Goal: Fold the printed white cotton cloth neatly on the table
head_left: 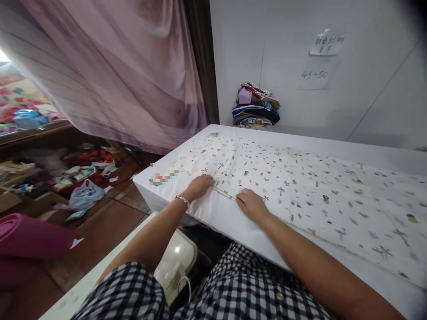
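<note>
A long white cloth point(276, 178) printed with small plants and shapes is spread along a white-covered table point(227, 222). At its near edge, my left hand point(201, 184) has its fingertips closed on the hem, close to the cloth's left end. A short way to the right, my right hand point(252, 205) pinches the same hem with curled fingers. Between the two hands the edge runs nearly straight. The fabric on the left looks lightly rumpled, while its right end runs out of view. A small item point(163, 174), blurred out, lies near the table's left corner.
A stack of folded fabrics point(256, 106) stands against the wall behind the table. A pink curtain point(160, 75) hangs at the back left. On the floor at left are a plastic bag point(86, 195) and a magenta roll point(33, 235). A white machine point(176, 253) sits below.
</note>
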Demonstrator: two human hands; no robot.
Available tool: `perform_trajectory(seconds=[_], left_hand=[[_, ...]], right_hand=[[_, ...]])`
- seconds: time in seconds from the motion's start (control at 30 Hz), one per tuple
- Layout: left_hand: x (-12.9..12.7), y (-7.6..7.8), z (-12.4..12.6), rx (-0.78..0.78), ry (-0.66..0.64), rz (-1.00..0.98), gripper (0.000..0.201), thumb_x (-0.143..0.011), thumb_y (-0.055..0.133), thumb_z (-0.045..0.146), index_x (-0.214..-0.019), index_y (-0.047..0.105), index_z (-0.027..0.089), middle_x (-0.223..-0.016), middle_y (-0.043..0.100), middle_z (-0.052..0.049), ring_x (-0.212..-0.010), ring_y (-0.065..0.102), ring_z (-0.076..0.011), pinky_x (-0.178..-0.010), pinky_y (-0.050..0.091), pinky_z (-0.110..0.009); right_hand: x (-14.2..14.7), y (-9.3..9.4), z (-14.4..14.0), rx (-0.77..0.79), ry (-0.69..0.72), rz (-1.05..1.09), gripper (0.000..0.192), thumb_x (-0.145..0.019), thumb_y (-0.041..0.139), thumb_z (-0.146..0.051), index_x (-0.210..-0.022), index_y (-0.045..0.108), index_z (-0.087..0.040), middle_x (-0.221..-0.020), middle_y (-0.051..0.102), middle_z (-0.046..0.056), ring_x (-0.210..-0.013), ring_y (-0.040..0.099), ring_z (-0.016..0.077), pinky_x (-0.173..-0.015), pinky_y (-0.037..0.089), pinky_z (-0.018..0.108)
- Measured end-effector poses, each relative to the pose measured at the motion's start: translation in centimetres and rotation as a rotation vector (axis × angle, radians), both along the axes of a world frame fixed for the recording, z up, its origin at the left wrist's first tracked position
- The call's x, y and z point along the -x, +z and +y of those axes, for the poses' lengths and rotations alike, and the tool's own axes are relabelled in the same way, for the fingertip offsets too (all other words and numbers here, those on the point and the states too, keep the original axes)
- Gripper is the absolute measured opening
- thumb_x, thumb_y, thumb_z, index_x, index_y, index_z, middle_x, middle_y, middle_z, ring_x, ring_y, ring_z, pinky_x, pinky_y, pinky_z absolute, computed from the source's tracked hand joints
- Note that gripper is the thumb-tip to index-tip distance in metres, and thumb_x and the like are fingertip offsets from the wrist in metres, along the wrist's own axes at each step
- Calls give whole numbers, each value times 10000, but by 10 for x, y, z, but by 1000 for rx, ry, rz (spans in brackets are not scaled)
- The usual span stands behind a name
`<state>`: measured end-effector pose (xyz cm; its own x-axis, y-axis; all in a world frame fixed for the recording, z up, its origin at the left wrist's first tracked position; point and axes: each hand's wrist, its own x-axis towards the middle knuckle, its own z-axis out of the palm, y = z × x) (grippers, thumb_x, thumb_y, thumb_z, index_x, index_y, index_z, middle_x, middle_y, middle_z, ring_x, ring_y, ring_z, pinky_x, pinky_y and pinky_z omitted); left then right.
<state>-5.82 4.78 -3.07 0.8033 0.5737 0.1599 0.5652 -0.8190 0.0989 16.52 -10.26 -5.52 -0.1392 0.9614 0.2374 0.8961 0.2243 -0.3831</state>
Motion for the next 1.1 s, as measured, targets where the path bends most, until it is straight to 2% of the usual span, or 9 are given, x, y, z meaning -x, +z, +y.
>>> perform_trajectory(seconds=[0.23,0.37,0.47,0.6,0.7,0.77,0.97,1.1], left_hand=[[-4,-1,3,-121,33,69,230,-874,416,133,-886,636,200,-947,626,-79,-951,563,-204,-843,460,-336],[0,0,-3,-150,47,74,232,-864,396,120,-882,615,198,-967,609,-102,-976,546,-226,-894,430,-375],[7,0,-5,-113,45,77,223,-847,405,132,-893,609,208,-984,617,-101,-976,545,-233,-886,438,-382],[12,-3,0,-124,-2,50,233,-865,387,232,-894,618,211,-974,639,-97,-959,568,-245,-878,453,-401],[4,-7,-1,-146,-58,1,268,-861,396,292,-1000,617,228,-1055,649,-79,-1014,576,-247,-910,444,-415],[-10,-10,-11,-136,-124,-44,292,-868,398,303,-1050,614,228,-1093,648,-79,-1044,572,-244,-934,435,-416],[-85,-14,-70,6,-385,-131,303,-914,418,322,-1099,621,194,-1124,636,-98,-1061,556,-232,-944,438,-402],[-124,-11,-94,50,-513,-115,281,-921,421,300,-1071,633,194,-1068,633,-93,-988,554,-226,-863,466,-398]], right_hand=[[0,1,1,22,-59,48,269,-941,414,-222,-807,645,-195,-865,592,24,-852,525,136,-688,359,245],[-1,-2,1,-8,-21,63,239,-929,438,-195,-835,657,-194,-888,609,32,-872,530,145,-734,383,251],[-1,-2,-2,-49,19,27,215,-917,462,-184,-871,672,-192,-900,619,48,-897,523,163,-786,395,273],[-10,1,-16,-78,67,-19,217,-908,462,-156,-944,675,-179,-972,631,66,-908,522,173,-831,404,301],[-31,3,-41,-75,64,-51,241,-909,441,-143,-990,667,-165,-1021,639,73,-934,526,176,-848,410,311],[-51,4,-66,-70,27,-58,259,-912,426,-148,-1029,656,-172,-1047,642,70,-953,531,175,-851,419,317],[-125,2,-156,-55,-200,-80,286,-925,403,-214,-1045,661,-191,-1065,653,84,-986,553,196,-876,449,373],[-161,-2,-202,-54,-339,-142,281,-925,424,-271,-1045,668,-201,-1088,650,99,-993,563,224,-871,464,407]])
